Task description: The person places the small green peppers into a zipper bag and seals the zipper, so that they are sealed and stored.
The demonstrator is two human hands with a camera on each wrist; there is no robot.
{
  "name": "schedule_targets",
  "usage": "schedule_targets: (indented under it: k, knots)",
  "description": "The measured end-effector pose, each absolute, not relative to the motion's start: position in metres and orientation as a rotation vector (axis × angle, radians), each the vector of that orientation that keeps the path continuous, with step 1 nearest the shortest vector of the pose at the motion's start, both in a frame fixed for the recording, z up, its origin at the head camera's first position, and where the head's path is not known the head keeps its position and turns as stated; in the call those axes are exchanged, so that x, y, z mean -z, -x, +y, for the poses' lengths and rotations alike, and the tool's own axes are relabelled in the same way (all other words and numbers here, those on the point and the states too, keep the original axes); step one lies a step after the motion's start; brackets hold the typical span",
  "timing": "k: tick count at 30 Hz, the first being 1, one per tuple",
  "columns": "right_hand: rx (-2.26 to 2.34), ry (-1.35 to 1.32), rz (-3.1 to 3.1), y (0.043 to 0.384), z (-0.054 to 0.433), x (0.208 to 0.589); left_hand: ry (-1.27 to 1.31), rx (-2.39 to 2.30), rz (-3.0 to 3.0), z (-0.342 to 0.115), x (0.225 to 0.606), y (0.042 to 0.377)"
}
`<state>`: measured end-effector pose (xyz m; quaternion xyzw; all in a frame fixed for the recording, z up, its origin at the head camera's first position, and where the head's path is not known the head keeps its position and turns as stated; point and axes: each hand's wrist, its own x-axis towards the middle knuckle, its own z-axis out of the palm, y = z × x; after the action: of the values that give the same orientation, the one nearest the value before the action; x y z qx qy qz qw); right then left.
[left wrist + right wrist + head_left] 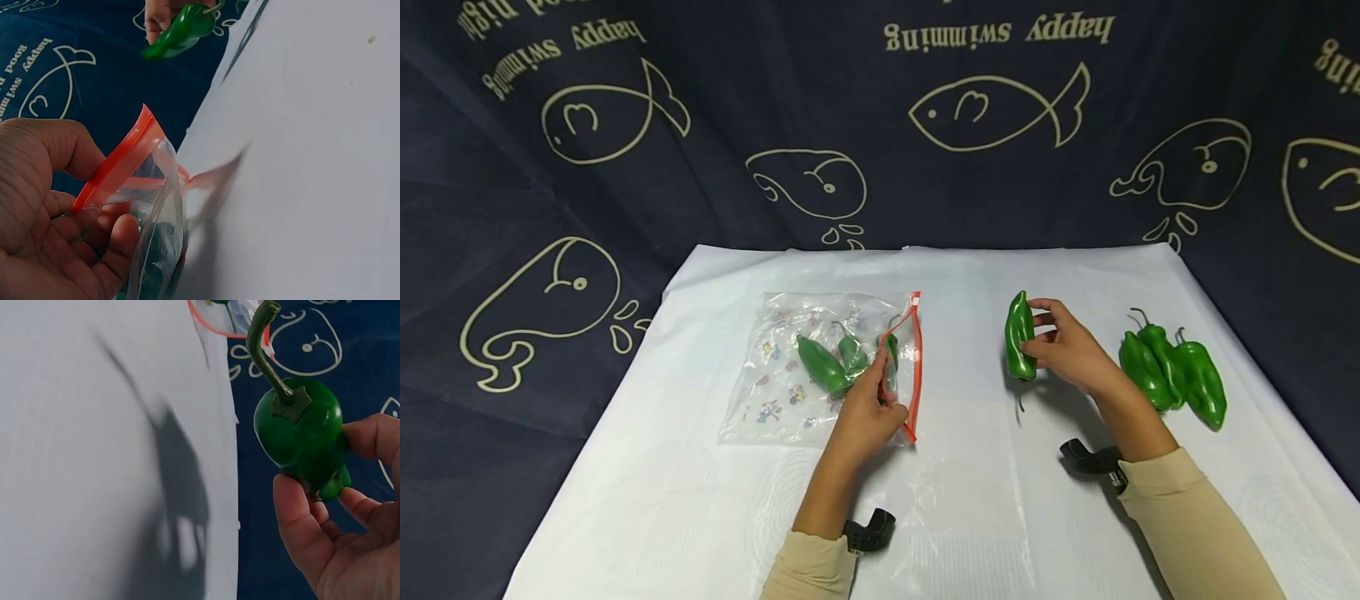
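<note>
My left hand [871,412] pinches the red-edged mouth of a clear zip bag [760,367] and holds it partly spread. Inside the bag lie several green peppers [822,365], seen through the printed plastic. In the left wrist view, the thumb and fingers grip the red zip strip [119,165]. To the right of the bag, my right hand [1067,346] holds another green pepper [1019,337] above the table, its stem hanging toward me. The right wrist view shows thumb and fingertips around this pepper's body [303,434], with the curved stem uppermost there.
Three more green peppers [1172,371] lie in a group at the table's right side. A white cloth covers the table [955,500]. Behind it hangs a dark blue curtain [715,100] with fish and whale drawings. Each wrist wears a black camera mount [871,531].
</note>
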<state>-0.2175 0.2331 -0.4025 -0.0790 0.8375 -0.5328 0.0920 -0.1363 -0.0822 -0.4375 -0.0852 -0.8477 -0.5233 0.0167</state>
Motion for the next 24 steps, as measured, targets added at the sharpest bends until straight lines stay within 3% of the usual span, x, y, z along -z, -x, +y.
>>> schedule_targets:
  k: [24]
  knots:
    - [1.66,0.298,2.38,0.218,0.2,0.407,0.297,1.633,-2.63,-0.084,0.439,0.138]
